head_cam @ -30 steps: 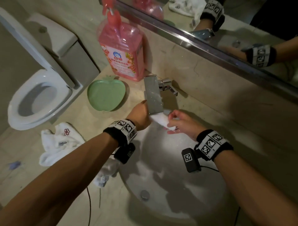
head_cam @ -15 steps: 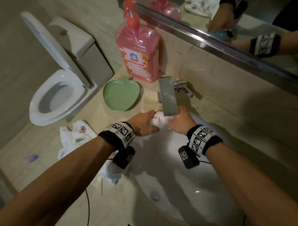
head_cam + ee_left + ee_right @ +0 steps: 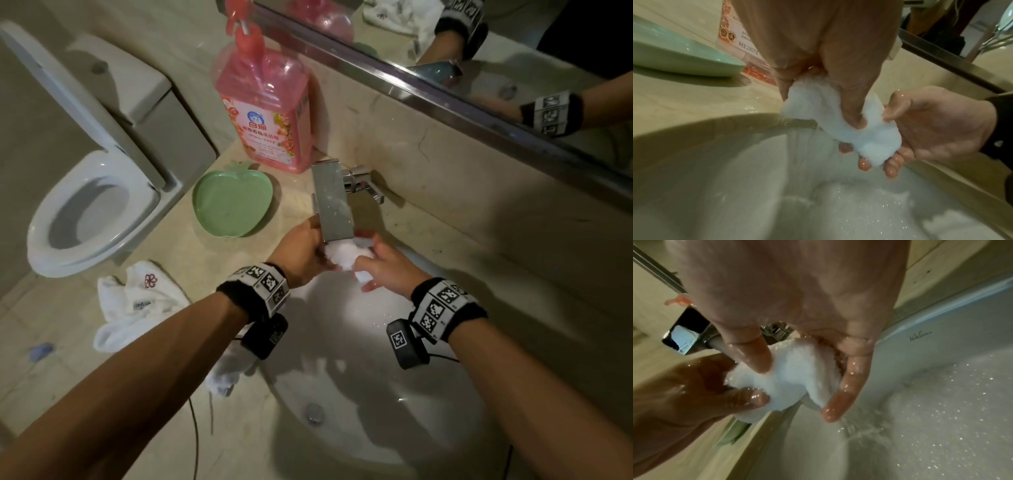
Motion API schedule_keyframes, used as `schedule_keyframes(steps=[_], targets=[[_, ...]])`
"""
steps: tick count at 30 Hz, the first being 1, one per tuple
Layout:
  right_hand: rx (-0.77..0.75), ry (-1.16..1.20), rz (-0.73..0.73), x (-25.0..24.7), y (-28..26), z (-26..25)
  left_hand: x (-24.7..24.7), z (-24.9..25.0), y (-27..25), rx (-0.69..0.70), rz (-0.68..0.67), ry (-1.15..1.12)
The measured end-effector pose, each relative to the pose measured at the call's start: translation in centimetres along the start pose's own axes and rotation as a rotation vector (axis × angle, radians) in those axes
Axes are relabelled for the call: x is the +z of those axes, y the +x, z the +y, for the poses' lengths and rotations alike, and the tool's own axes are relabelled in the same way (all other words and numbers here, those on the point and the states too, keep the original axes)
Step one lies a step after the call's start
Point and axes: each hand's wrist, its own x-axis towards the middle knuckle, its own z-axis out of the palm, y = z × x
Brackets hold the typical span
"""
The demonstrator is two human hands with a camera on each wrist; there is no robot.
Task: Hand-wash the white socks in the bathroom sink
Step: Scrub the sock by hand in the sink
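A wet white sock (image 3: 344,256) (image 3: 840,120) (image 3: 789,373) is bunched up right under the chrome faucet (image 3: 333,202), above the back of the white sink (image 3: 376,428). My left hand (image 3: 301,253) (image 3: 830,91) grips its left part, thumb pressed into the cloth. My right hand (image 3: 387,269) (image 3: 795,369) holds the other end, thumb on top and fingers curled underneath. Water runs off the sock into the basin. Another white sock (image 3: 137,308) with a red flower lies on the counter at the left, and a third white sock (image 3: 226,371) lies partly hidden under my left wrist.
A pink detergent pump bottle (image 3: 265,113) stands behind a green apple-shaped dish (image 3: 233,204) on the beige counter. A mirror (image 3: 479,51) runs along the back wall. The toilet (image 3: 85,212), lid up, is at the far left. The drain (image 3: 314,413) sits in the foamy basin.
The hands have stayed under the faucet, first squeezing together on the sock, then parting a little. The camera view has shifted right.
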Motion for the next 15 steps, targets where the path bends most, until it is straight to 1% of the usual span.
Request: schedule_keyframes(steps=[1,3,4,5,7,8,9,11,14,15], targets=[[-0.031,0.003,-0.006,0.3,0.0,-0.2,-0.1,-0.1,-0.2,-0.017,-0.016,0.037],[-0.119,-0.063,0.046,0.9,0.4,-0.7,-0.5,-0.6,-0.5,-0.058,-0.132,0.05],[-0.157,-0.108,0.077,1.2,0.6,-0.8,-0.9,-0.9,-0.7,-0.12,-0.206,-0.012],[-0.185,-0.142,0.092,1.5,0.8,-1.1,-1.5,-1.1,-0.8,-0.211,-0.258,-0.112],[-0.254,-0.126,0.098,2.1,1.2,-1.5,-2.3,-1.9,-1.0,-0.379,-0.293,-0.23],[-0.283,-0.087,0.096,2.5,1.4,-1.8,-2.5,-2.2,-1.1,-0.413,-0.317,-0.237],[-0.297,-0.063,0.109,2.9,1.5,-2.2,-2.5,-2.3,-1.2,-0.424,-0.354,-0.241],[-0.304,-0.072,0.147,3.5,1.6,-2.9,-2.1,-2.6,-1.2,-0.396,-0.424,-0.23],[-0.332,-0.05,0.133,3.5,1.6,-2.9,-1.8,-2.3,-1.1,-0.36,-0.414,-0.282],[-0.346,-0.062,0.132,3.1,1.4,-2.8,-1.7,-2.0,-1.0,-0.317,-0.411,-0.316]])
